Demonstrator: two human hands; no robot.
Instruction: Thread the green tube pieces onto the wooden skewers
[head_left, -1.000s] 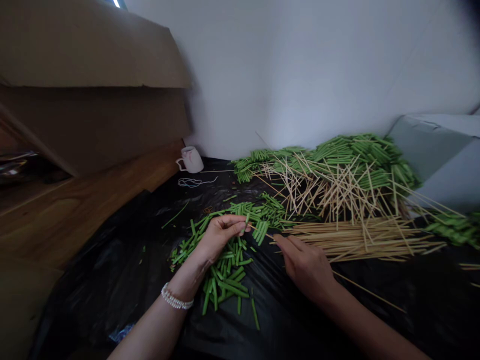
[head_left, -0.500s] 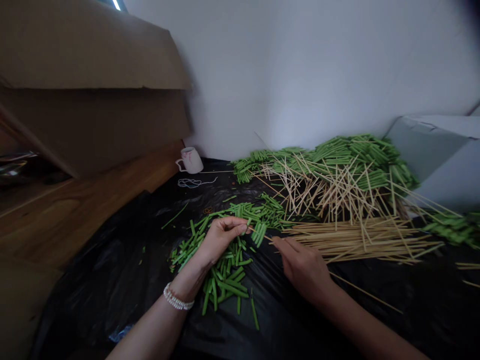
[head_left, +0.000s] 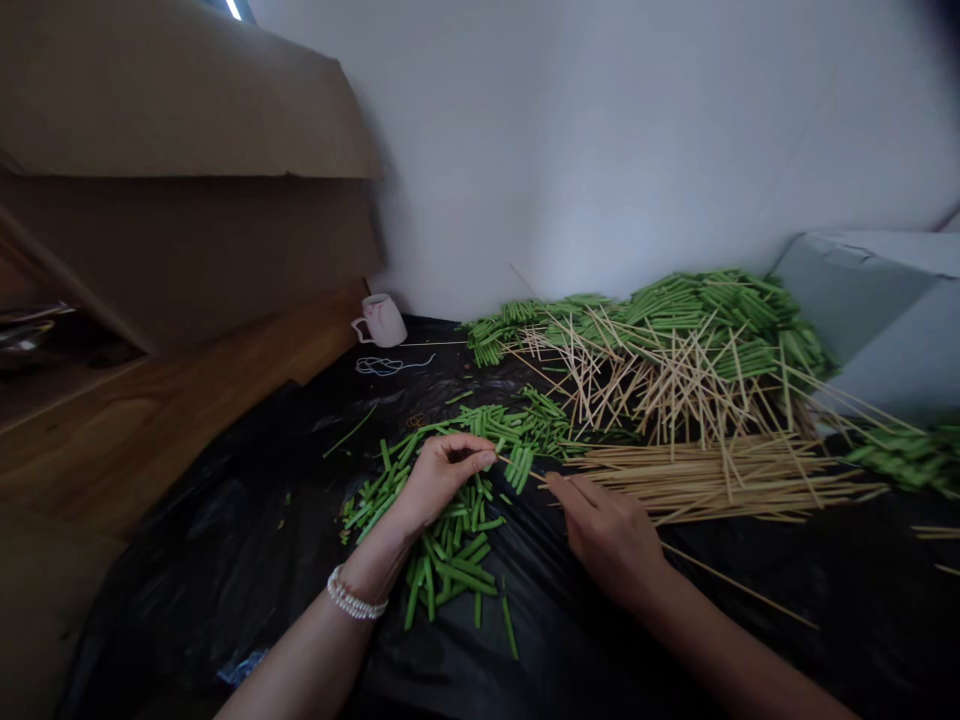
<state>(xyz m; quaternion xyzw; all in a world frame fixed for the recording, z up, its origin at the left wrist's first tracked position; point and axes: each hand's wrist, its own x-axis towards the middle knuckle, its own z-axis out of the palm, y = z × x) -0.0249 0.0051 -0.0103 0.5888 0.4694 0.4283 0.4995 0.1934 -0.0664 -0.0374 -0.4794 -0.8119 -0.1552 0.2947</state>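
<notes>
My left hand (head_left: 448, 476), with a beaded bracelet at its wrist, pinches a short cut green stalk (head_left: 500, 446) between thumb and fingertips at the skewer's tip. Several more cut green pieces (head_left: 519, 468) sit side by side, threaded on the thin wooden skewer (head_left: 739, 584). My right hand (head_left: 609, 528) is closed around that skewer behind these pieces, and its tail sticks out past the hand to the lower right. A loose heap of cut green stalks (head_left: 454, 575) lies under and around my left hand.
Bare skewers (head_left: 735, 480) lie in a bundle right of centre. Behind them, filled skewers (head_left: 697, 310) are piled against the wall. A white mug (head_left: 385, 322) and a pale string (head_left: 382, 367) stand back left. Cardboard (head_left: 187, 240) rises at left, a white box (head_left: 885, 300) at right. Black plastic (head_left: 247, 540) covers the surface.
The skewer's tail reaches slightly farther to the lower right. Both hands stay nearly in place, and the threaded green pieces look much the same.
</notes>
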